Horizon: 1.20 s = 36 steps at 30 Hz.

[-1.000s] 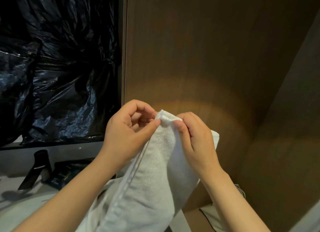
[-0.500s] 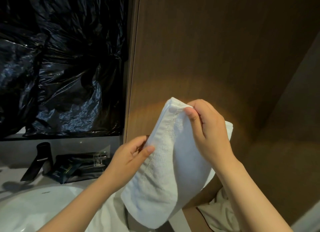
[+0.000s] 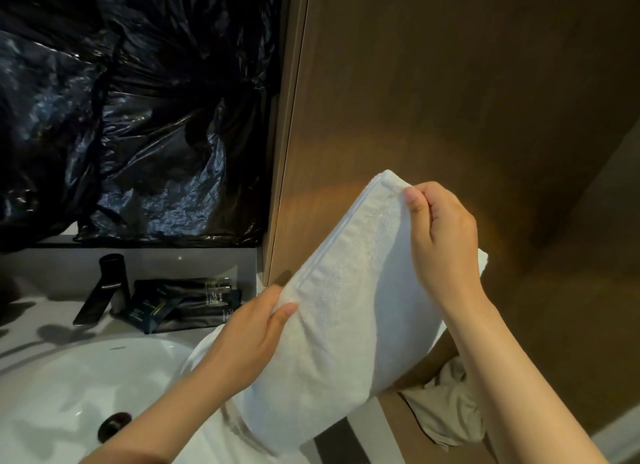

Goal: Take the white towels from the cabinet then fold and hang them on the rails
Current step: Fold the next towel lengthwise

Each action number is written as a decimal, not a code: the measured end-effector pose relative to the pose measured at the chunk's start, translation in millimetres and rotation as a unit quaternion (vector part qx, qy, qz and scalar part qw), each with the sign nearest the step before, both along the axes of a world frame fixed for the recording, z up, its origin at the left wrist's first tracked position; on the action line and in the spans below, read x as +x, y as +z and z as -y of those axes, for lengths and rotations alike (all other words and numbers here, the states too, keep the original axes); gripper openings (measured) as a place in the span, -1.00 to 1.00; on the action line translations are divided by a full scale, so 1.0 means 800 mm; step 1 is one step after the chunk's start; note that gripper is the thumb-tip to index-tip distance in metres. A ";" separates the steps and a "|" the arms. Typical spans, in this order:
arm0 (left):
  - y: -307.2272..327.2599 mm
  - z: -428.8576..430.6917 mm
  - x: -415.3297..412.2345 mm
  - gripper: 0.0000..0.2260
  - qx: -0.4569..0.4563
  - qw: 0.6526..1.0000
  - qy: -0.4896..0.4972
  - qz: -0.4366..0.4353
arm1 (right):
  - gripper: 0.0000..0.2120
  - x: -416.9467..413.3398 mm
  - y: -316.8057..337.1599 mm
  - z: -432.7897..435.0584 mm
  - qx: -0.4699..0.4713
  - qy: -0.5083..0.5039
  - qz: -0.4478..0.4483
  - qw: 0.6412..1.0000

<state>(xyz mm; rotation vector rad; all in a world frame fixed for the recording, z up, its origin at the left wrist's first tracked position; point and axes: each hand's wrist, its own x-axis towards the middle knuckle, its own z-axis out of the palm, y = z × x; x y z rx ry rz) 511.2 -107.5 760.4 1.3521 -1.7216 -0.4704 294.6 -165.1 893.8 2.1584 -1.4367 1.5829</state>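
Note:
A folded white towel hangs tilted in the air in front of a brown wooden wall panel. My right hand pinches its upper corner, thumb on the near side. My left hand grips the towel's hemmed edge lower down on the left, thumb on top. The towel's lower end droops over the edge of the counter. No rail or cabinet is in sight.
A white basin with a dark drain lies at the lower left. Behind it stand a black tap and dark toiletry packets. Black plastic sheeting covers the wall above. A pale cloth lies low at the right.
My left hand left the top corner and slid down the hemmed edge to a lower grip. My right hand kept the top corner and lifted it to the right, spreading the towel.

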 end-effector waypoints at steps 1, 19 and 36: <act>0.002 0.000 0.009 -0.68 -0.002 1.000 0.013 0.012 | -0.76 0.001 -0.004 0.001 0.010 -0.004 0.003 1.000; -0.152 -0.009 0.058 -0.70 0.216 0.954 -0.059 0.202 | -0.61 -0.045 -0.327 -0.068 0.438 -0.144 -0.003 0.887; -0.205 -0.056 0.131 -0.66 0.143 0.976 0.094 0.133 | -0.64 0.023 -0.345 -0.073 0.490 -0.027 -0.032 0.870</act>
